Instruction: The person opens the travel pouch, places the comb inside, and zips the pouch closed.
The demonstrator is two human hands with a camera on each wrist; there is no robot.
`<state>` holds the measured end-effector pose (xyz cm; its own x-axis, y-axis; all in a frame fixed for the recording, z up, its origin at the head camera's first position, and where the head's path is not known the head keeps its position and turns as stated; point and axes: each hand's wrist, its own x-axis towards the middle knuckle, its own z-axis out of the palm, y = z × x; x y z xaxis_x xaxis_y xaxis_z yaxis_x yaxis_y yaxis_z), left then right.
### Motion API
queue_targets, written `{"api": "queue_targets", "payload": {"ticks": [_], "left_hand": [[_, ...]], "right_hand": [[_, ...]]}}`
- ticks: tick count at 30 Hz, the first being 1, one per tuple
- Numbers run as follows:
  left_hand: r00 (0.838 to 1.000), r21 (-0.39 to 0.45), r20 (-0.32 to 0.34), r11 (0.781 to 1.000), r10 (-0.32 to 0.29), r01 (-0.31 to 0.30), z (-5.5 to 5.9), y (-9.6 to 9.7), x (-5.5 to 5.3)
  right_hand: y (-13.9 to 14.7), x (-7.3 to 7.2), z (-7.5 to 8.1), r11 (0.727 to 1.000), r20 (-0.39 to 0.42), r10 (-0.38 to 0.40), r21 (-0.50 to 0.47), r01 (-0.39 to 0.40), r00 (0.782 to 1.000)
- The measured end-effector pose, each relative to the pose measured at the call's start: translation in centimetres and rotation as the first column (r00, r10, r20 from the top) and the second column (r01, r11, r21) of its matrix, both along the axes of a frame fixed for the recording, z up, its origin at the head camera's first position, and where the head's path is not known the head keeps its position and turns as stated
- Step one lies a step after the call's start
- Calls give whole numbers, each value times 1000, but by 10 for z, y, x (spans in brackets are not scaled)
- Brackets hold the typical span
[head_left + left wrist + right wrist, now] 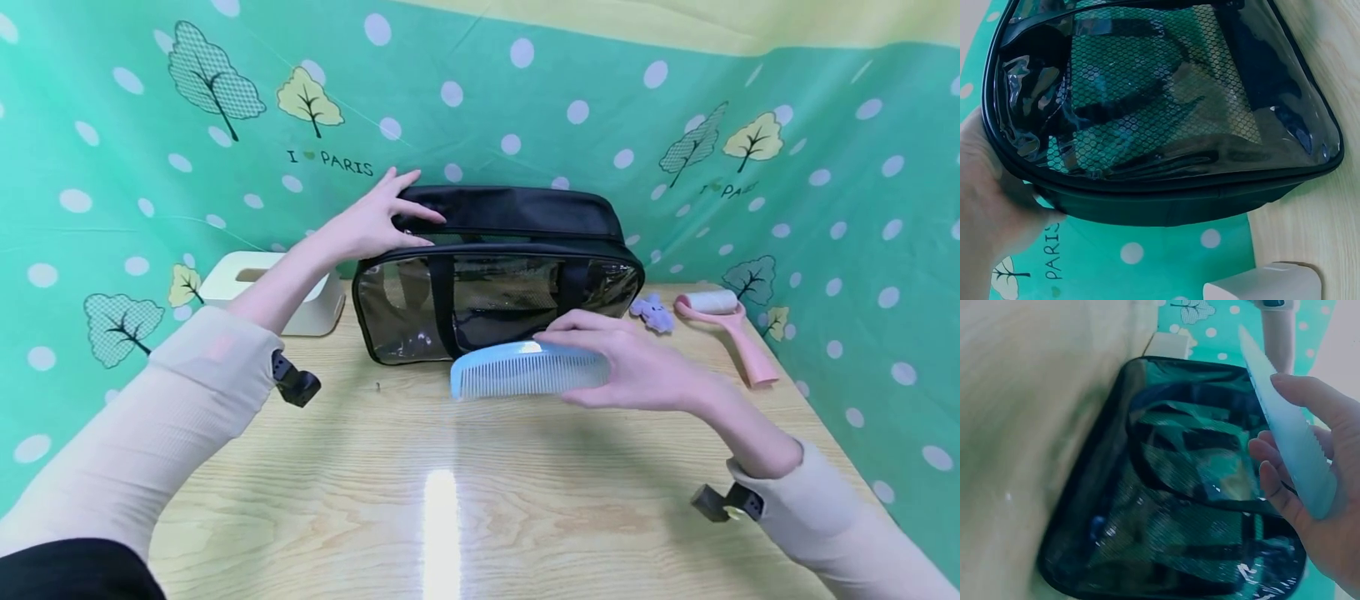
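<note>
A black bag with see-through panels (495,308) stands upright on the wooden table, its two black straps hanging down the front. Spread fingers of my left hand (375,218) rest on the bag's top at its left end; the left wrist view shows that hand (997,200) beside the bag's dark edge (1166,190). My right hand (630,362) grips a light blue comb (517,367) by one end, teeth down, in front of the bag's lower right part. In the right wrist view the comb (1288,434) lies between thumb and fingers.
A white tissue box (318,304) stands left of the bag, behind my left forearm. To the right lie a small purple plush toy (654,314) and a pink-handled lint roller (738,333). A green dotted cloth (517,108) hangs behind the wooden table (337,500).
</note>
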<state>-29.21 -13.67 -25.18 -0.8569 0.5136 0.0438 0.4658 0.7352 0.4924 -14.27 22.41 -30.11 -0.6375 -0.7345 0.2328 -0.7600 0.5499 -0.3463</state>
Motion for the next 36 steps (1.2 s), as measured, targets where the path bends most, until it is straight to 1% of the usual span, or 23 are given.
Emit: {"api": "queue_targets", "payload": {"ticks": [8, 11, 15, 18, 21, 25, 29, 36], "left_hand": [[1000, 32, -9, 999, 6, -6, -3, 1, 1], [1000, 51, -4, 998, 22, -22, -5, 2, 1], [999, 74, -4, 996, 46, -45, -7, 1, 2], [999, 85, -5, 995, 52, -51, -9, 0, 2], [999, 92, -1, 994, 52, -52, -9, -1, 2], [999, 97, 4, 994, 53, -53, -9, -1, 2], [999, 95, -9, 994, 51, -50, -10, -1, 0], [998, 102, -26, 993, 53, -50, -12, -2, -1]], "right_hand": [[7, -1, 36, 999, -22, -29, 17, 29, 999], [8, -2, 46, 1000, -43, -19, 15, 19, 999], [7, -6, 57, 1000, -58, 6, -12, -6, 998], [7, -10, 65, 1000, -63, 4, -23, -5, 998], [8, -15, 74, 1000, -64, -13, -24, 11, 998], [9, -21, 86, 998, -57, -53, -26, 52, 997], [9, -27, 97, 995, -59, -101, -12, 101, 993], [6, -45, 113, 991, -79, -135, 9, 136, 988]]}}
